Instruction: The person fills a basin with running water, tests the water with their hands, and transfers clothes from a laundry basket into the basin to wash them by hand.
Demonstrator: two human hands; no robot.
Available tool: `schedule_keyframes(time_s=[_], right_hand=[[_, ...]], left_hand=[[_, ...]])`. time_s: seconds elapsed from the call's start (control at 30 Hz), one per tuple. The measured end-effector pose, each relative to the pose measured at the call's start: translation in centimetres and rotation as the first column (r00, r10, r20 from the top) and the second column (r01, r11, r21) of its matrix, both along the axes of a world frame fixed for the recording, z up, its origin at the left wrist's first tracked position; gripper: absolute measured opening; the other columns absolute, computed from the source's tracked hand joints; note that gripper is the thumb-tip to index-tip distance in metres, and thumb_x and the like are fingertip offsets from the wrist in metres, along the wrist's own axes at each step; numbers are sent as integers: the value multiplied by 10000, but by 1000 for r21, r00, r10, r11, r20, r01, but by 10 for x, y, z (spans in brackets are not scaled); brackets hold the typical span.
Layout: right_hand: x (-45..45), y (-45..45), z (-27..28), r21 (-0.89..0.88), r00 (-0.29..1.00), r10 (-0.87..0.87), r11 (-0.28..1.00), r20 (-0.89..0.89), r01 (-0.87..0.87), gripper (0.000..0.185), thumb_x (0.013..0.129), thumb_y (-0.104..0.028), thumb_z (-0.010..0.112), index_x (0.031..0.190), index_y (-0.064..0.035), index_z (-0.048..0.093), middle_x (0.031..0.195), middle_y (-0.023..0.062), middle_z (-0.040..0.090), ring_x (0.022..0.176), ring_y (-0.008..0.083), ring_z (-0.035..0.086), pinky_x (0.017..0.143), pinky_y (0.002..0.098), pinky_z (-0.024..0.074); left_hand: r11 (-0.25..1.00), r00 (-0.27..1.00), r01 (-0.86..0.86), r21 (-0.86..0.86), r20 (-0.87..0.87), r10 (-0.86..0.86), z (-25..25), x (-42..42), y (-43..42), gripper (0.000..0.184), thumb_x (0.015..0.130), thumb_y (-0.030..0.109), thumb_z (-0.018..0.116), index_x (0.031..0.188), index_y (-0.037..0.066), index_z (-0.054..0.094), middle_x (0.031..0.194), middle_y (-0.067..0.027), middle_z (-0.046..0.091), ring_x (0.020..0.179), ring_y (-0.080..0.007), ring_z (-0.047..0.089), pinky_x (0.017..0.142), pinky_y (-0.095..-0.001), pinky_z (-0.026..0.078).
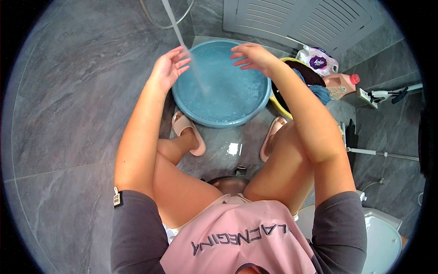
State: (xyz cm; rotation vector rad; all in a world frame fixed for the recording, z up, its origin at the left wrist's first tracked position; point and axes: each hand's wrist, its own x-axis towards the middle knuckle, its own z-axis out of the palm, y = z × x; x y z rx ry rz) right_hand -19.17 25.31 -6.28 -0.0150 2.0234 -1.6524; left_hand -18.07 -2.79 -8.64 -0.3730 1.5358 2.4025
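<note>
A large round blue basin [223, 122] stands on the floor in front of my feet, with water in it. A stream of water [172, 20] falls from the top of the view into its left part. Over the basin's left rim hangs my left hand [171, 68], fingers apart and holding nothing, close to the stream. My right hand [252, 58] is above the upper right side of the basin, its fingers spread and nothing in them. Both hands appear raised clear of the water.
Right of the basin is a yellow-rimmed tub [282, 108] with dark and blue cloth [319, 92]. Beside it stand a pink jug with a red cap [340, 86] and a white-and-purple package [319, 61]. A metal hose [157, 25] hangs top left. A toilet [381, 242] is lower right.
</note>
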Motion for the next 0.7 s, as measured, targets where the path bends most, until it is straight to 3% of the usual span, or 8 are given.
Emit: schedule_keyframes(time_s=[0.07, 0.43, 0.7], right_hand=[[-1, -12, 1, 14, 1000, 3, 1000, -6, -2, 479, 886, -346, 549, 1260, -52, 498, 1238, 144, 555, 1023, 269, 592, 884, 385, 461], [-8, -107, -12, -310, 999, 37, 950, 35, -24, 451, 875, -262, 595, 1255, -42, 491, 1217, 106, 556, 1076, 257, 559, 896, 382, 446], [-12, -125, -18, -347, 995, 97, 934, 25, -82, 402, 875, -236, 578, 1216, -31, 526, 1207, 102, 551, 1087, 247, 542, 893, 377, 441]], left_hand=[[1000, 1000, -3, 2, -2, 3, -1, -1, -1, 380, 950, 179, 411, 1290, 12, 446, 1281, -163, 496, 1061, -314, 576, 848, -413, 511], [1000, 1000, 13, 23, 11, -13, 4, 2, -2, 377, 946, 163, 407, 1287, 7, 439, 1240, -139, 532, 1040, -257, 558, 864, -374, 481], [1000, 999, -10, 2, 38, 10, 3, -2, -4, 338, 940, 179, 433, 1231, 20, 501, 1167, -79, 576, 1016, -232, 552, 858, -343, 461]])
